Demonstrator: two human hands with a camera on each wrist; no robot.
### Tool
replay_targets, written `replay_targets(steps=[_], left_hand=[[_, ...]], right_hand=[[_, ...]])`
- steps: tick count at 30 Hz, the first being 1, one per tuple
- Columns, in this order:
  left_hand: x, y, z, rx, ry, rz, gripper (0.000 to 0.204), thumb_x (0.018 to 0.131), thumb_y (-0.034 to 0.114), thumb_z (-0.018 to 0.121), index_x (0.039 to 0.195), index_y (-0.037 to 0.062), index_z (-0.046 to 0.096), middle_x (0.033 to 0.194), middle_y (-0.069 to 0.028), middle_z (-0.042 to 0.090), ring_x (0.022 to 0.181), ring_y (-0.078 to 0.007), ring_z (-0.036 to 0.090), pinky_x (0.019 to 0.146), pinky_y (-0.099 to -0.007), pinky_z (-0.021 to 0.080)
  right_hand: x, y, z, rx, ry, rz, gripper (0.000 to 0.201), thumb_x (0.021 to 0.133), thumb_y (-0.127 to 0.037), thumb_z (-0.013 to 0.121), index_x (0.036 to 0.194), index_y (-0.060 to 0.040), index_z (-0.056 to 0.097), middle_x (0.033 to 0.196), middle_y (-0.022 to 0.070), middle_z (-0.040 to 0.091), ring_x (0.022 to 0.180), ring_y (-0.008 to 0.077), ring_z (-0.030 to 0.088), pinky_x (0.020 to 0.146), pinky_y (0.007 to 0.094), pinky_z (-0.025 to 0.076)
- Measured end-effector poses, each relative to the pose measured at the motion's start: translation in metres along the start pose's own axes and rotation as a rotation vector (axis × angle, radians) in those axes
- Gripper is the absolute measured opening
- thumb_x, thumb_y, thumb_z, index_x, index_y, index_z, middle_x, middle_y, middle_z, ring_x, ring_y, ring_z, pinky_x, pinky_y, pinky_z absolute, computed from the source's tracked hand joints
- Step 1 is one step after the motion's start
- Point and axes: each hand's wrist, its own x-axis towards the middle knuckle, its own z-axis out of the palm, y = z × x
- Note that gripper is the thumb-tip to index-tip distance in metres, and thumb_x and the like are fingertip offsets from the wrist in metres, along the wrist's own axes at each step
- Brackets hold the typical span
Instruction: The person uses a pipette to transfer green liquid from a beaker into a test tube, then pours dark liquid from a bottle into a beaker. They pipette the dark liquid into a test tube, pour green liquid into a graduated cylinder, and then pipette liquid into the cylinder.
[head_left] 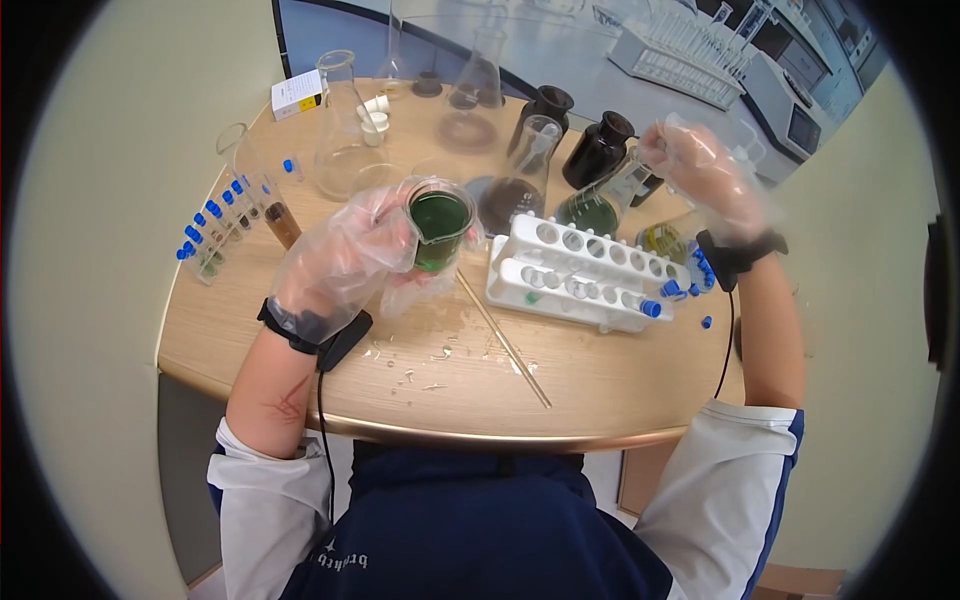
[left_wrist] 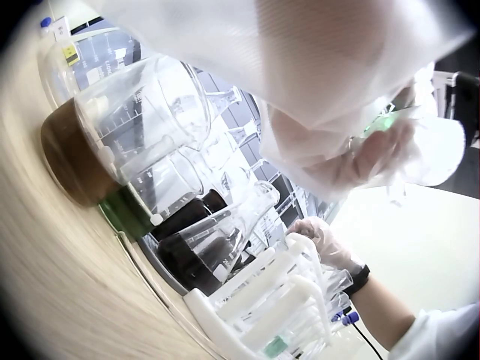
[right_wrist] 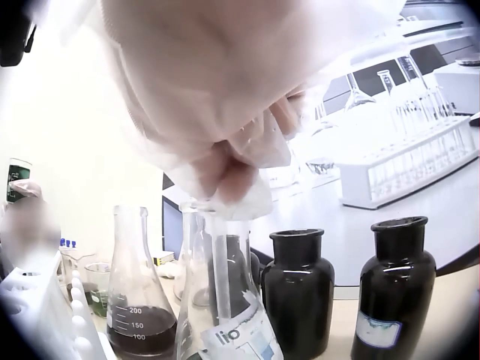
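Note:
My gloved left hand [head_left: 350,240] grips a glass beaker [head_left: 437,252] of dark green liquid, raised over the table. On the right, my gloved right hand [head_left: 705,175] is at the mouth of a conical flask [head_left: 590,208] holding green liquid. In the right wrist view its curled fingers pinch the top of a thin glass rod [right_wrist: 221,266] that runs down inside the labelled flask. A white test tube rack [head_left: 590,275] stands between the hands, with a few blue-capped tubes at its right end. A thin straight stick [head_left: 505,340] lies in front of it.
Dark glass bottles [head_left: 598,150] and a flask of dark liquid [head_left: 515,190] stand behind the rack. Left are a large empty flask [head_left: 345,150], a beaker of brown liquid [head_left: 283,225] and blue-capped tubes [head_left: 215,225]. Wet drops [head_left: 445,352] spot the front tabletop.

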Motion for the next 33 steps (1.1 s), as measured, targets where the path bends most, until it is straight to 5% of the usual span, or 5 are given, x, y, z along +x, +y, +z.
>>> replay_targets(steps=[4, 7, 13, 28, 33], left_hand=[[0.0, 0.001, 0.001, -0.001, 0.045, -0.038, 0.066, 0.07, 0.057, 0.069, 0.099, -0.0009, 0.056, 0.089, -0.0053, 0.056, 0.065, -0.0094, 0.047, 0.053, -0.0214, 0.036], [0.0, -0.001, -0.001, -0.037, 0.022, -0.026, 0.068, 0.068, 0.058, 0.071, 0.099, -0.0012, 0.056, 0.089, -0.0055, 0.056, 0.066, -0.0095, 0.047, 0.053, -0.0217, 0.036], [0.001, 0.0, 0.001, -0.011, 0.013, 0.001, 0.069, 0.07, 0.06, 0.069, 0.098, -0.0016, 0.056, 0.089, -0.006, 0.056, 0.063, -0.0089, 0.046, 0.052, -0.0225, 0.036], [0.001, -0.005, -0.008, -0.07, -0.055, 0.036, 0.065, 0.076, 0.054, 0.068, 0.114, 0.0025, 0.054, 0.098, -0.0055, 0.062, 0.063, -0.0099, 0.053, 0.046, -0.0198, 0.035], [0.001, -0.008, -0.01, -0.084, -0.055, 0.049, 0.061, 0.079, 0.051, 0.067, 0.114, 0.0024, 0.053, 0.099, -0.0058, 0.062, 0.063, -0.0099, 0.052, 0.047, -0.0195, 0.035]], right_hand=[[0.008, 0.023, 0.012, 0.083, -0.007, 0.117, 0.009, 0.074, -0.001, 0.057, 0.083, 0.0019, 0.058, 0.073, 0.0164, 0.061, 0.064, 0.0316, 0.058, 0.06, 0.0322, 0.047], [0.005, 0.018, 0.012, -0.209, 0.057, -0.077, 0.01, 0.075, -0.001, 0.056, 0.084, 0.0031, 0.059, 0.075, 0.0175, 0.063, 0.068, 0.0287, 0.062, 0.062, 0.0321, 0.049], [-0.001, -0.009, -0.003, 0.059, -0.023, 0.325, 0.017, 0.077, -0.007, 0.06, 0.09, 0.005, 0.062, 0.08, 0.0173, 0.067, 0.073, 0.0229, 0.065, 0.066, 0.0319, 0.05], [0.004, -0.013, -0.004, 0.249, 0.017, 0.355, 0.022, 0.075, -0.015, 0.067, 0.089, 0.0017, 0.067, 0.079, 0.0115, 0.066, 0.075, 0.0165, 0.061, 0.068, 0.0292, 0.047], [-0.006, 0.01, -0.029, 0.244, 0.244, 0.268, 0.027, 0.078, -0.02, 0.067, 0.097, -0.0014, 0.064, 0.084, 0.0089, 0.061, 0.078, 0.0142, 0.059, 0.068, 0.0279, 0.046]])
